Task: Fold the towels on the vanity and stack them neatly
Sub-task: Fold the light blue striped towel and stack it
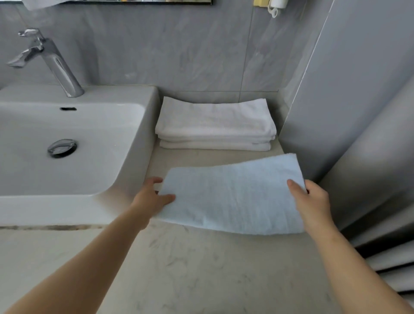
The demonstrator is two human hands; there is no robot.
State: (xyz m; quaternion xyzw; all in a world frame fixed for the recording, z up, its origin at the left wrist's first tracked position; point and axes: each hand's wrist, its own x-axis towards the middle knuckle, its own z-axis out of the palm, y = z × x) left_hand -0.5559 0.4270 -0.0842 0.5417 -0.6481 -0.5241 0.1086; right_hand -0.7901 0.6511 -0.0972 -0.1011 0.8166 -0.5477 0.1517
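Both hands — left hand (152,197), right hand (310,201) — pinch the pale-blue towel (233,195), folded flat, near the vanity (201,269) front edge; white stack (215,125) at back edge.

1. I see a white sink (125,143) on my left.
2. A chrome faucet (53,60) stands on its back ledge, spout pointing left.
3. A chrome drain (62,148) sits in the basin, below a dark overflow slot (68,109).
4. Grey tiles (179,49) cover the back wall.
5. A mirror edge (134,1) shows at the top.

left hand (152,198) — bare | right hand (313,201) — bare | forearms (94,257): both bare, uncovered to the frame's edge
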